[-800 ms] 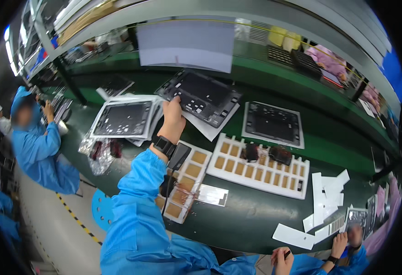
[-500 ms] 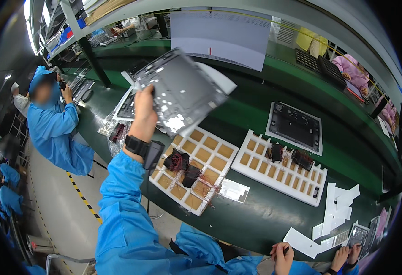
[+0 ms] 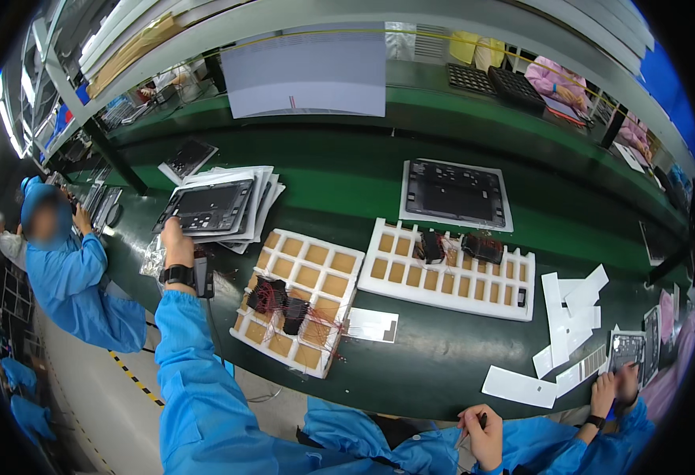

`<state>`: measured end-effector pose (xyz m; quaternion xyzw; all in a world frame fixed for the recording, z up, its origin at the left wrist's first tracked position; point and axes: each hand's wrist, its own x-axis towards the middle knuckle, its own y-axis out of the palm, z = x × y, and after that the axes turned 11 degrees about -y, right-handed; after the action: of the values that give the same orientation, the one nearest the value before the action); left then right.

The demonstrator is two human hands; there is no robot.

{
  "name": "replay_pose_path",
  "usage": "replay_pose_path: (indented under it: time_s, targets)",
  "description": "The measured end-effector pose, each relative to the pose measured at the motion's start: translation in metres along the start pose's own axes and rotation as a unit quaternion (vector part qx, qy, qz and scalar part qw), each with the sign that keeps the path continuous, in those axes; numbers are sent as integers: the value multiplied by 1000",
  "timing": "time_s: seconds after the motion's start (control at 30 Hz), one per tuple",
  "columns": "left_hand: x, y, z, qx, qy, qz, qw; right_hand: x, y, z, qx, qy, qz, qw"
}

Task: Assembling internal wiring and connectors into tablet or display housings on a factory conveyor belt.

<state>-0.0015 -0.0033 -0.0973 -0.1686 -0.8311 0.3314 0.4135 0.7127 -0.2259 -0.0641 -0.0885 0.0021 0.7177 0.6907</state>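
Observation:
At the left of the bench, my left hand [image 3: 177, 244] is closed on the near-left corner of a dark tablet shell [image 3: 214, 204]. This shell lies flat on a stack of similar shells and white sheets [image 3: 264, 207]. My fingertips are partly hidden at its edge. At the lower right, my right hand [image 3: 482, 437] is closed around a thin black pen-like tool [image 3: 483, 420], mostly covered by the fingers. Near my left wrist lies a clear plastic bag [image 3: 152, 257]. Another dark shell on a white sheet [image 3: 455, 194] rests at the back right.
Two white foam trays [image 3: 339, 261] [image 3: 450, 297] hold black parts with thin red wires. A white card [image 3: 371, 325] lies between them. White strips [image 3: 565, 317] are scattered at right, beside a co-worker's hands [image 3: 602, 394]. Another blue-clad person [image 3: 78, 261] sits at left.
My left hand has brought the tablet shell down from the air onto the stack at left. The view has shifted, while my right hand stays low with the black tool.

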Motion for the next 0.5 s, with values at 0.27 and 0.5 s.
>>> replay_pose_path:
  time_s: [0.27,0.5]
  targets:
    - [11,-64,-86,-505,-246,57,825,20,-7,-5,29,34,28,999]
    - [-50,97,-353,-231,-16,529,816,17,-9,19,29,3,58,998]
